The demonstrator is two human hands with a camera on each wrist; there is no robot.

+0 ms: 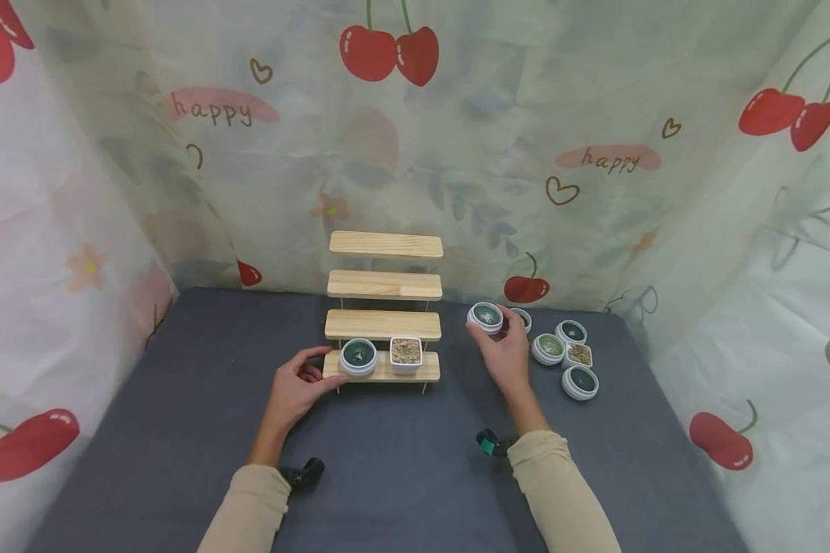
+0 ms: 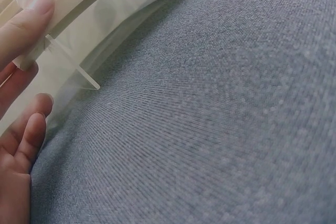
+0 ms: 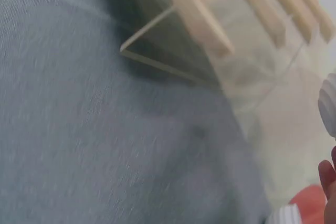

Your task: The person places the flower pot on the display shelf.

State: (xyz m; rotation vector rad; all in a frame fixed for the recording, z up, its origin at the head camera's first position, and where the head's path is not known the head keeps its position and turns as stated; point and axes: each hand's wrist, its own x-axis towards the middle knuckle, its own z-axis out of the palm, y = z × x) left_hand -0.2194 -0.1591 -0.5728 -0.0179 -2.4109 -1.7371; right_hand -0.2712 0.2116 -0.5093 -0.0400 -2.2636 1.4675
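A four-tier wooden display stand [image 1: 385, 284] stands at the back of the dark table. My left hand [image 1: 300, 384] grips the left end of its lowest shelf [image 1: 429, 372], thumb along the front edge beside a round white pot with dark green filling [image 1: 358, 357]. In the left wrist view the thumb [image 2: 31, 17] overlaps the shelf's edge, with a finger below it. A square white pot with tan, grainy filling [image 1: 406, 355] sits right of the round one. My right hand [image 1: 508, 357] pinches another round white pot with green filling [image 1: 486, 316], right of the stand.
Right of my right hand are several more pots, including a light green one [image 1: 549, 349], a square grainy one [image 1: 579, 354] and a dark green one [image 1: 580, 382]. Another pot [image 1: 522, 316] is partly hidden behind the right hand. A printed cherry curtain [image 1: 456, 153] hangs behind.
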